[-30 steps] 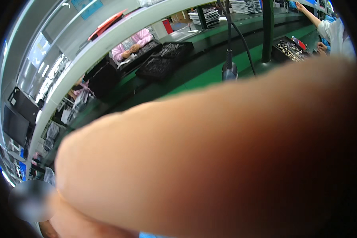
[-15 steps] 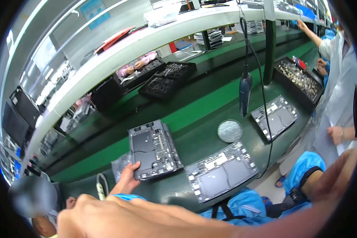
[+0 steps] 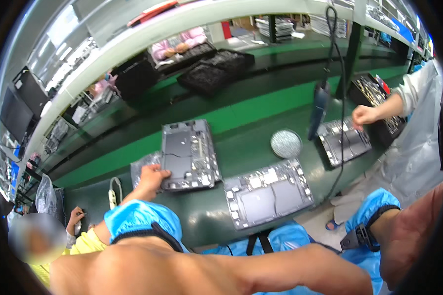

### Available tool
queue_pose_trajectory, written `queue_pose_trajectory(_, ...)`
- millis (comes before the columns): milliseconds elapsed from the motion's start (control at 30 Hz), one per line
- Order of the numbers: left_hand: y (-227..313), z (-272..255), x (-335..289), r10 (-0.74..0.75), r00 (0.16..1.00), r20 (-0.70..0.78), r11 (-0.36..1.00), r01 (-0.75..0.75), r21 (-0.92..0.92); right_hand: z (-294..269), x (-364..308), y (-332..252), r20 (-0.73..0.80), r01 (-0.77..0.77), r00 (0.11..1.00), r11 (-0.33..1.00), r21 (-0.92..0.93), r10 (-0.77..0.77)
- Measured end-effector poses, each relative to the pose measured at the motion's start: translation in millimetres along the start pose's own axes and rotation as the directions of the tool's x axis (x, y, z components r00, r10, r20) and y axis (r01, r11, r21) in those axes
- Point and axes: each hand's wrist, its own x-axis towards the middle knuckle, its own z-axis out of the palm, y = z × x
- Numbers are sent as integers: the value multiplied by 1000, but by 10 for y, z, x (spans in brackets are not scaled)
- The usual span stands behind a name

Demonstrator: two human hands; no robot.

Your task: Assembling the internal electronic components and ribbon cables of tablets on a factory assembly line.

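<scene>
My left hand (image 3: 151, 178) grips the near left corner of a stack of opened laptop bases (image 3: 188, 155), its thumb over the top edge. The upper one shows a dark battery and a circuit board along its right side. Clear plastic wrap (image 3: 142, 166) lies beside my fingers. Another opened laptop base (image 3: 268, 194) rests flat to the right, battery toward me. At the right rim, very near the camera, bare skin of my right arm (image 3: 412, 238) fills the corner beside a blue sleeve. Its fingers do not show.
A co-worker's hand (image 3: 366, 115) hovers over a third laptop base (image 3: 342, 140). A round silvery dish (image 3: 286, 143) stands near a hanging dark tool (image 3: 319, 109) and its cable. Black trays (image 3: 216, 71) sit beyond; a shelf beam crosses overhead. Another person's hand (image 3: 76, 216) is at left.
The view has shifted. My left hand stays on the stack, whose upper base now lies more evenly over the one below. The co-worker's arm has come in over the right laptop base.
</scene>
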Motion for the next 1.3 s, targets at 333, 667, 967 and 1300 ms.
queue_pose_trajectory(333, -190, -688, -478, -26, 993, 119, 974, 52, -221, -13, -15, -225, -37, -5, 999, 994, -112, 1)
queue_pose_trajectory(667, 1692, 815, -2062, 985, 144, 92, 160, -586, -794, 64, -103, -234, -95, -51, 995, 983, -178, 34)
queue_pose_trajectory(967, 844, 1567, -1178, 813, 322, 484, 492, -826, -277, 234, -628, 251, -176, -641, 767, 738, -212, 617)
queue_pose_trajectory(1300, 606, 1883, -926, 784, 344, 517, 514, -827, -230, -65, -1507, 712, -352, -844, 536, 487, -224, 768)
